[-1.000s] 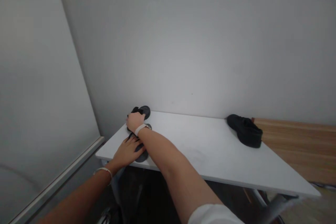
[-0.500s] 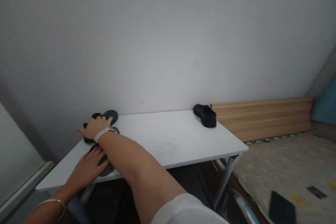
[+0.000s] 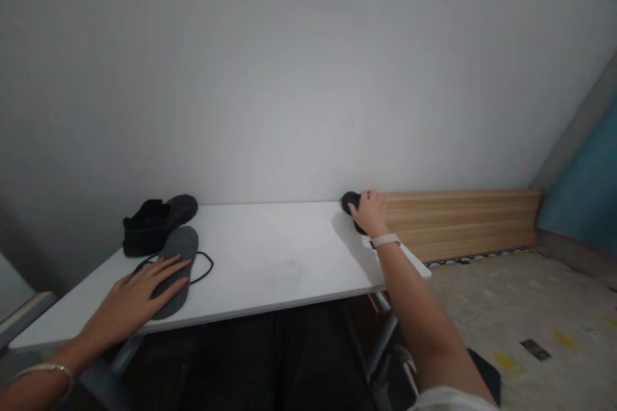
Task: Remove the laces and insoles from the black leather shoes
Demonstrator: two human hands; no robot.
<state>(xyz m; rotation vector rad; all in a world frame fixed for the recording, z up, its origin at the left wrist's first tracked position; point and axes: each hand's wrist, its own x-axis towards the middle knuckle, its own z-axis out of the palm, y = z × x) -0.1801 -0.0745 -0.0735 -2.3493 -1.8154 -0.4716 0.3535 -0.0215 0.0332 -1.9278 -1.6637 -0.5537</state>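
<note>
You have your left hand (image 3: pixel 130 298) laid palm down at the near left part of the white table (image 3: pixel 270 237), fingers extended and slightly parted, resting over a grey insole (image 3: pixel 181 241) without gripping it. The insole lies flat close to the near edge, its rounded far end clear of your fingers and its near end by the table's rim. A thin black cord (image 3: pixel 211 263) loops out from the insole's right side, and more cord shows to the left, by your fingers. Just behind the insole stands a black shoe (image 3: pixel 144 234), near the wall (image 3: pixel 289 77); a dark, rounded piece (image 3: pixel 184 207) shows at its far right (whether it belongs to the shoe cannot be determined from this view). Your right hand (image 3: pixel 371 213) is at the far right end of the table, well apart from the left, with its fingers over a second black shoe (image 3: pixel 350 201). Most of that shoe is covered, so whether your fingers are closed on it cannot be told. You wear a pale band (image 3: pixel 385 241) on the right wrist and a thin bracelet (image 3: pixel 54 367) on the left. A wooden board (image 3: pixel 463 221) stands beyond the table's right end, above a patterned surface (image 3: pixel 482 298).
</note>
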